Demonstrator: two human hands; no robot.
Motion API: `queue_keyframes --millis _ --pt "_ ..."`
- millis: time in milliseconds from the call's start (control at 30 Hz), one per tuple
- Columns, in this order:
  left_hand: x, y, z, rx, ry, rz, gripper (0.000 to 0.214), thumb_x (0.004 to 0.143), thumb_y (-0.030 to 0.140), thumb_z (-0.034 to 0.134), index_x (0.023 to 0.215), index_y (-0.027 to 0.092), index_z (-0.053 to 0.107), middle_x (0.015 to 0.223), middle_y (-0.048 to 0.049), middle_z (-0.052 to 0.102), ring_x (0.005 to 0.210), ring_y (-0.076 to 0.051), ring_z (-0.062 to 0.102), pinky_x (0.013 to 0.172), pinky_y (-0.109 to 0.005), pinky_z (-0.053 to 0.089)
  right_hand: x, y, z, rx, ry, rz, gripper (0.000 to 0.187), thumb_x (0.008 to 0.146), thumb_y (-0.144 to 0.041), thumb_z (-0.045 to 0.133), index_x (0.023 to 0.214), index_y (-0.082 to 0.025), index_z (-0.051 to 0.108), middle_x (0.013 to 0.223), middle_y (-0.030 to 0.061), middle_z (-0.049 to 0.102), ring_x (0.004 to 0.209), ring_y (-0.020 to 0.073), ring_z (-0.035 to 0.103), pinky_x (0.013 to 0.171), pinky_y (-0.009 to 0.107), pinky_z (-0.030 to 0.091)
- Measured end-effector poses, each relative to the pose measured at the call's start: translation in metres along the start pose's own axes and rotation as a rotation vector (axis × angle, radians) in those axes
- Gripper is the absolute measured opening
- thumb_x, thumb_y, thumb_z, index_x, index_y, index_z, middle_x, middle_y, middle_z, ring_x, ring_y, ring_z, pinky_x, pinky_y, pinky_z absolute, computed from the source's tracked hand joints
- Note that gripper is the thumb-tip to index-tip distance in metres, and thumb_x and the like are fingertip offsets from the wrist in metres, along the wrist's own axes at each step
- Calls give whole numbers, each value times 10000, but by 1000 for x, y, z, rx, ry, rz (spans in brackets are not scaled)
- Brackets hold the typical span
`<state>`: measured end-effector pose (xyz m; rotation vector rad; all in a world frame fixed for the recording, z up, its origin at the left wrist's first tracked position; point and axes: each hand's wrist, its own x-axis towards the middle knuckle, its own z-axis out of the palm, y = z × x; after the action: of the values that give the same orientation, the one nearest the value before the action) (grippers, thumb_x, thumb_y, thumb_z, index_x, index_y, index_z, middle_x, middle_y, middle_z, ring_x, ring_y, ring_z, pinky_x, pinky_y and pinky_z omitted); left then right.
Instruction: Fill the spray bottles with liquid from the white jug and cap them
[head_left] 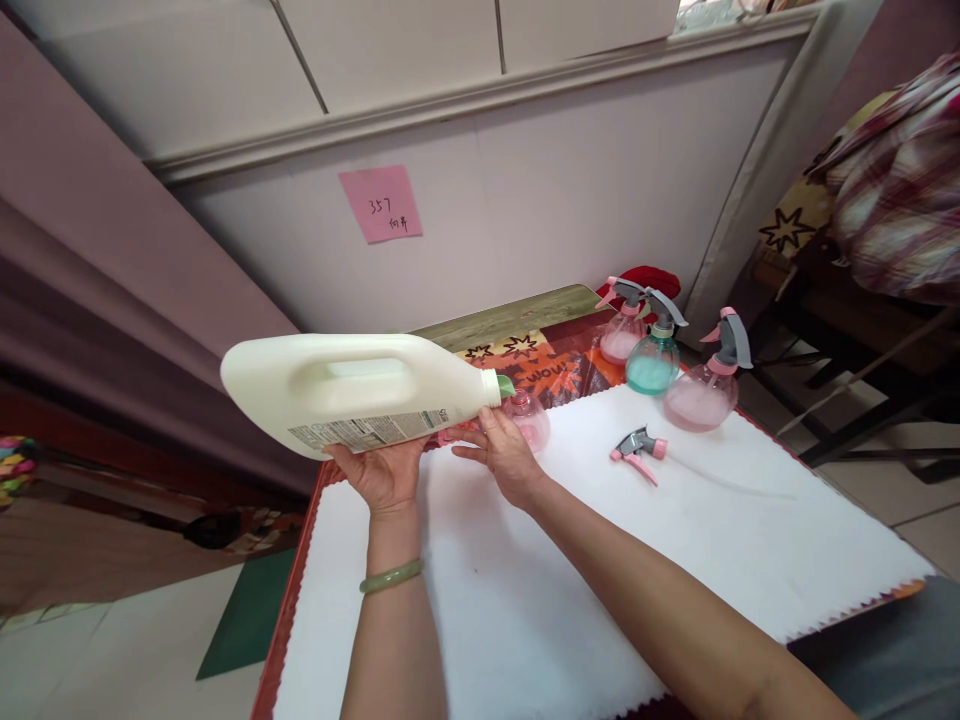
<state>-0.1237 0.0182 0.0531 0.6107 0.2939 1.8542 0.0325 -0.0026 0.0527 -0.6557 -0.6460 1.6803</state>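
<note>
Head view: I see left hand (pixel 386 480) clasping jug (pixel 424 385); right hand (pixel 510 460), fingers parted, at its neck, grip unclear. Beyond right hand, 1 open bottle (pixel 536 422); rightward, 1 loose sprayer (pixel 639 444), 3 seemingly finished bottles (pixel 652 372).

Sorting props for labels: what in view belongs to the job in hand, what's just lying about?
In the job:
white jug, tilted toward the open bottle
open pink bottle
loose spray head, likely that bottle's
teal sprayer, front pink sprayer, rear pink sprayer: probably same set
white cloth, underneath

Lying about:
pink note on the wall
green mat on the floor
</note>
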Motion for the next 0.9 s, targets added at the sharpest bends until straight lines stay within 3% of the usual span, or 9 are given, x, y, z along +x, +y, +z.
queue_keyframes --millis 900 --pt "-1 3 6 13 10 13 696 802 705 629 1413 390 519 1586 -58 428 1489 -357 308 1149 -676 273 1 4 -2 49 -3 -17 479 800 -622 708 1061 -232 615 1155 46 633 960 203 710 825 388 593"
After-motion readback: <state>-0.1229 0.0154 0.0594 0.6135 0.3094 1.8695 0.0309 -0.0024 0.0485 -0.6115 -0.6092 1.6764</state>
